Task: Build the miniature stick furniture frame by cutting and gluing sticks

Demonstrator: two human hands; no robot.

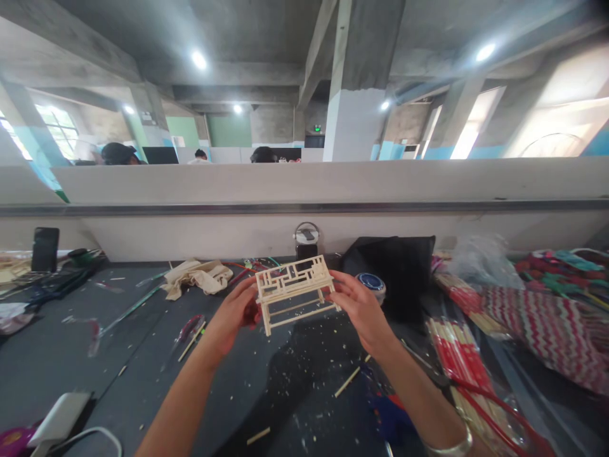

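Observation:
A small model bench (295, 291) built from thin pale wooden sticks is held up above the dark table, slightly tilted with its right end higher. It has a lattice back and straight legs joined by rails. My left hand (238, 314) grips its left end, fingers partly hidden behind the frame. At the right end, my right hand (359, 308) holds the bench with fingers along its side. Beneath the hands, small wood chips and a cut stick (347, 381) lie scattered on the tabletop.
A beige cloth (197, 278) lies at the back left. Packets of sticks in red wrapping (459, 349) and a striped knitted piece (537, 324) fill the right side. A round blue-topped container (371, 284) stands near a black bag (404, 273). A white power bank (61, 416) is front left.

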